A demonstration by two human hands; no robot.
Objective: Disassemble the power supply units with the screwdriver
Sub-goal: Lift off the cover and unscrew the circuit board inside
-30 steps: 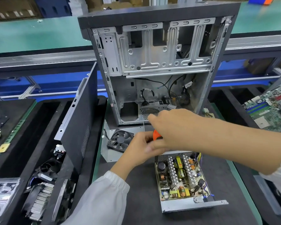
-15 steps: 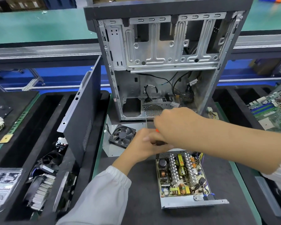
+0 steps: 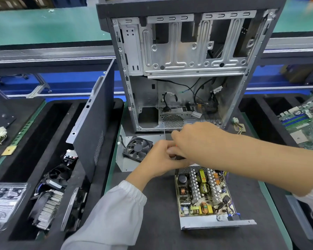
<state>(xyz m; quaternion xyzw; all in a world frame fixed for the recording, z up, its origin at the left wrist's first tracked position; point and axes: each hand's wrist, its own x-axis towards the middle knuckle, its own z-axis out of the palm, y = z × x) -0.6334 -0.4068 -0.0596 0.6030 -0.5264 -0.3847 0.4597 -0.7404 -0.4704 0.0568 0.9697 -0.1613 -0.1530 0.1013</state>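
An opened power supply unit [image 3: 202, 193] lies on the dark mat, its circuit board with coils and heat sinks exposed. Just beyond its far end my two hands meet. My right hand [image 3: 195, 141] curls over the handle of the screwdriver [image 3: 164, 134], whose thin shaft sticks up toward the case. My left hand [image 3: 159, 159] grips the same handle from the left. Only a sliver of orange handle shows between the fingers. A black fan [image 3: 137, 148] lies on a grey metal cover plate [image 3: 122, 159] left of my hands.
An empty computer case [image 3: 184, 51] stands upright right behind my hands. A black side panel [image 3: 92, 123] leans at the left over a bin of heat sinks and fans [image 3: 49, 204]. A green motherboard [image 3: 305, 125] lies at the right edge.
The orange handle was plainly visible a second ago; both hands have since closed over it and hide nearly all of it. The hands stay at the unit's far end.
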